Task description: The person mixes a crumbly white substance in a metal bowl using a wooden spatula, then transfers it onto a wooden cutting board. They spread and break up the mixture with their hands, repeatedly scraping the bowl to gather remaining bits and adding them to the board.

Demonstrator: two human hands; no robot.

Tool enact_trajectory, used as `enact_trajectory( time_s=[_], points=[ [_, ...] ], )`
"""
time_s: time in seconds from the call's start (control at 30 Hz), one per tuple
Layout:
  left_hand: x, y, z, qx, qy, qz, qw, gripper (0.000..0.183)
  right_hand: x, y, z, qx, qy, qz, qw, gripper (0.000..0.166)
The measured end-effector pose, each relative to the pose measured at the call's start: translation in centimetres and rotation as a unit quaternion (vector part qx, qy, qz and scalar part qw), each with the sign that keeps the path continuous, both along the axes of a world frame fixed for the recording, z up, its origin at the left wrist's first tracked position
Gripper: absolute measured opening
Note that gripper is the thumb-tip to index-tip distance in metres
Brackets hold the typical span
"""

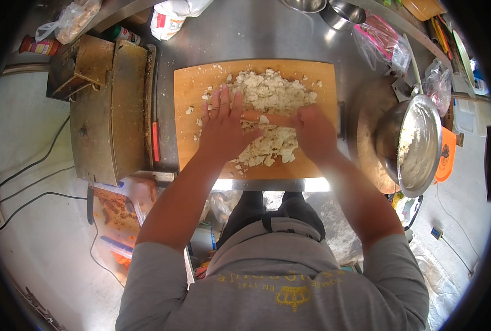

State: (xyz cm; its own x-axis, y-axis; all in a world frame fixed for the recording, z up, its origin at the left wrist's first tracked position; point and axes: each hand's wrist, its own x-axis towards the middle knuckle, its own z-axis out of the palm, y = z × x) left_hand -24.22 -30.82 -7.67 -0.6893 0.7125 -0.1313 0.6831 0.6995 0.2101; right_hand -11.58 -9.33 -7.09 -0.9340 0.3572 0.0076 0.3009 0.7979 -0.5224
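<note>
A heap of crumbly pale dough point(270, 89) is spread over a wooden board point(324, 82), with loose bits around it. Across the dough lies a wooden rolling pin point(272, 119), a lump of dough stuck on it. My right hand point(316, 131) is closed around the pin's right end. On the other side my left hand point(222, 128) lies flat, fingers spread and thumb out, over the pin's left end, which it hides. Dough shows both above and below the pin.
A metal bowl point(421, 149) with dough residue stands tilted at the right, on a round wooden block point(367, 111). To the left are a metal appliance point(100, 111) and a red-handled tool point(155, 140). Steel bowls point(342, 16) and a white bag point(167, 25) stand at the back.
</note>
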Motion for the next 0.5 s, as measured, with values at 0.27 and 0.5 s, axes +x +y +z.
enact_trajectory(
  time_s=[0.27,0.5],
  points=[
    [4.3,-4.5,-0.9,-0.047,-0.034,-0.05,0.997,0.108,4.5,-3.5,-2.1,0.033,0.012,0.053,0.998,0.01],
    [7.3,-7.5,-2.2,-0.055,-0.021,-0.06,0.996,0.107,8.0,-6.0,-5.1,0.037,0.049,0.057,0.997,0.016]
  ],
)
